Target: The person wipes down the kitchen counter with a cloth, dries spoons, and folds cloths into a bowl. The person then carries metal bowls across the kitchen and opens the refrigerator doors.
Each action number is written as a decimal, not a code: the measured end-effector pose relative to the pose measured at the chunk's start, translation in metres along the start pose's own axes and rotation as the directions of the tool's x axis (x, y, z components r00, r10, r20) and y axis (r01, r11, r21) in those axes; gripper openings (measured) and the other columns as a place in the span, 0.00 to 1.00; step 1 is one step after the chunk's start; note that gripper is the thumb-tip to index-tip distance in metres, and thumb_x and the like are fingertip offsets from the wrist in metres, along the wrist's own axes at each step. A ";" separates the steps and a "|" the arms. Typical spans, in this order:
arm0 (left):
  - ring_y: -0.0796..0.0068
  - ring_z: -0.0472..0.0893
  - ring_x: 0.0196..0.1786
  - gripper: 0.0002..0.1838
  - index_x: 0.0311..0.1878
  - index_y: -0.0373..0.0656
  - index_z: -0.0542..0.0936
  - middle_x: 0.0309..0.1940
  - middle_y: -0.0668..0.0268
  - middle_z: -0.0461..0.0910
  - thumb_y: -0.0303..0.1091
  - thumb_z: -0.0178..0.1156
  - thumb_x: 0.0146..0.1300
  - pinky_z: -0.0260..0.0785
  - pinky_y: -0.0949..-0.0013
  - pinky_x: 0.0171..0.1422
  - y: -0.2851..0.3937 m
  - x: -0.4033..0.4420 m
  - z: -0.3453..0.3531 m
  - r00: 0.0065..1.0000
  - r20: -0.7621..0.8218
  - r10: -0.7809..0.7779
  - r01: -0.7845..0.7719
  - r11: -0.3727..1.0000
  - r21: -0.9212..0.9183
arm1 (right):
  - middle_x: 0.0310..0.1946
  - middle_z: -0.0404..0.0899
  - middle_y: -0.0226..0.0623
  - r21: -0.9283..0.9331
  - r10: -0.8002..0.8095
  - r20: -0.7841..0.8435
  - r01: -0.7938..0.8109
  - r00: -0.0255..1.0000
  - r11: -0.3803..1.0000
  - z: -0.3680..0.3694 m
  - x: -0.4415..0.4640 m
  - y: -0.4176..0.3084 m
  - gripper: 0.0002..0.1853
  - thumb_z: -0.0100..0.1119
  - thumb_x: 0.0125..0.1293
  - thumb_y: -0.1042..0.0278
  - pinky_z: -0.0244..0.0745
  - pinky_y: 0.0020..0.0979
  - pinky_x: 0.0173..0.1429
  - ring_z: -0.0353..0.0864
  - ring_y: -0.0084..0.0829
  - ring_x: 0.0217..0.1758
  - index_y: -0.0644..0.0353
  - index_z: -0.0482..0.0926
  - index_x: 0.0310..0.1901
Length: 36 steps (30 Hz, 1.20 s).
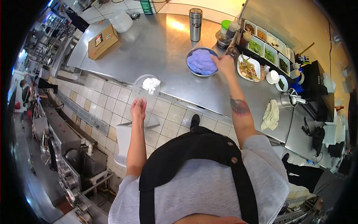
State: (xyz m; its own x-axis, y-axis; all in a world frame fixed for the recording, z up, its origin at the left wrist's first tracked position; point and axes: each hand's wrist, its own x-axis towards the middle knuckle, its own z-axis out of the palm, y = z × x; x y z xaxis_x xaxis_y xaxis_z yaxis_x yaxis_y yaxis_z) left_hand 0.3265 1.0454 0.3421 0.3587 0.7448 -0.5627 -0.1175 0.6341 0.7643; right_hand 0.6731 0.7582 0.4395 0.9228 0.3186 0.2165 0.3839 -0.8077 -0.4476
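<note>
While a clear bowl point(139, 89) of crumpled white stuff point(151, 85) is pinched at the rim by the left hand point(138, 108), the purple cloth point(199, 61) in a metal bowl point(203, 75) is kinda touched by the right hand point(225, 64), grip honestly can't be told.

A bowl point(203, 75) is set on a worktop point(160, 56), with a bundle point(201, 61) inside. Around it, a flask point(195, 28) is placed at 12 o'clock, stacked tubs point(121, 21) at 10, a box point(103, 43) between 9 and 10. At 3, a dish point(251, 76) is seen, with food containers point(269, 53) behind it. A towel point(270, 115) is laid at 4. At 8, a wad point(150, 85) is contained in a second vessel point(138, 89).
</note>
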 end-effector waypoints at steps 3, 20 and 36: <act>0.65 0.81 0.39 0.17 0.51 0.39 0.67 0.40 0.57 0.78 0.19 0.58 0.58 0.78 0.66 0.43 0.009 0.053 0.036 0.998 -0.040 0.050 -0.048 0.997 0.057 | 0.24 0.80 0.42 0.175 -0.036 0.193 0.002 0.981 0.985 -0.014 0.022 -0.025 0.15 0.62 0.58 0.56 0.72 0.33 0.34 0.78 0.35 0.26 0.62 0.82 0.31; 0.77 0.75 0.51 0.20 0.52 0.36 0.74 0.51 0.65 0.76 0.33 0.63 0.58 0.66 0.74 0.55 0.138 -0.116 0.304 -0.197 0.962 -0.191 -0.261 0.956 0.136 | 0.17 0.66 0.29 0.440 -0.465 -0.053 0.439 0.884 0.784 -0.190 -0.020 -0.178 0.05 0.55 0.64 0.69 0.61 0.22 0.28 0.62 0.20 0.21 0.60 0.73 0.38; 0.66 0.74 0.57 0.31 0.61 0.37 0.68 0.56 0.59 0.73 0.52 0.53 0.63 0.62 0.62 0.64 0.099 -0.068 0.256 -0.356 0.805 -0.474 0.341 0.737 0.584 | 0.43 0.81 0.34 0.781 -0.165 0.620 -0.582 0.767 0.226 -0.126 -0.205 -0.075 0.22 0.60 0.63 0.61 0.72 0.25 0.51 0.79 0.25 0.42 0.68 0.74 0.53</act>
State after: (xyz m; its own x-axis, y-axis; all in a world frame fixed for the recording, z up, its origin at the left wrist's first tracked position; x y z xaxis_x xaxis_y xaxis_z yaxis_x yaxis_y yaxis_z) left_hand 0.5277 1.0042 0.5368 0.6739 -0.7331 0.0917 0.5765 0.5994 0.5552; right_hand 0.4506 0.6909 0.5383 0.6651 0.6849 -0.2977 -0.4249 0.0192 -0.9050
